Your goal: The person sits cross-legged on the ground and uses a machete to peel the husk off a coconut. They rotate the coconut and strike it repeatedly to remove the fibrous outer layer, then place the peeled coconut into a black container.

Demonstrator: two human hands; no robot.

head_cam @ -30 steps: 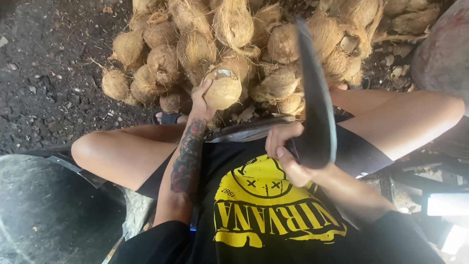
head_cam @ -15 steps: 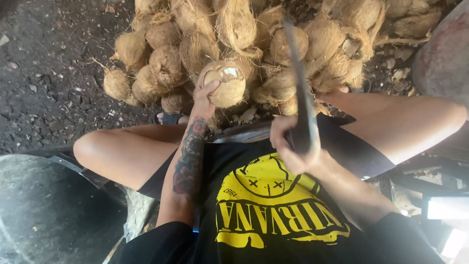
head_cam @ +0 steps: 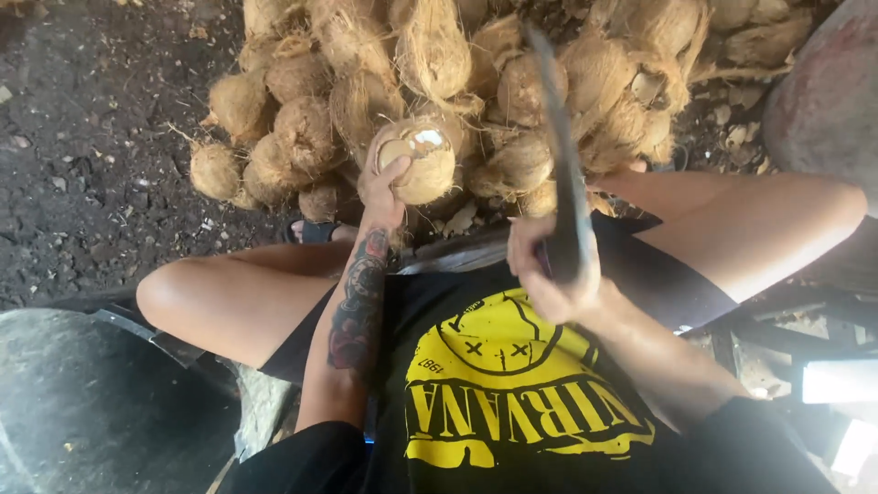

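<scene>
My left hand (head_cam: 382, 187) grips a husked brown coconut (head_cam: 422, 163) from below, holding it out over my knees, with a pale cut patch showing on its top. My right hand (head_cam: 549, 270) is closed round the handle of a long dark machete (head_cam: 560, 155). Its blade stands nearly edge-on and points away from me, just to the right of the coconut. I am seated, with bare knees spread to either side and a black shirt with a yellow print below.
A pile of fibrous brown coconuts (head_cam: 302, 128) lies on the dark dirt ground ahead. A big dark round basin (head_cam: 82, 402) sits at my lower left. A grey rounded container (head_cam: 823, 101) stands at the upper right. A sandalled foot (head_cam: 315, 230) shows under the pile.
The machete has turned from flat to edge-on and swung up to the right of the coconut. My left hand has tilted the coconut so its cut top shows.
</scene>
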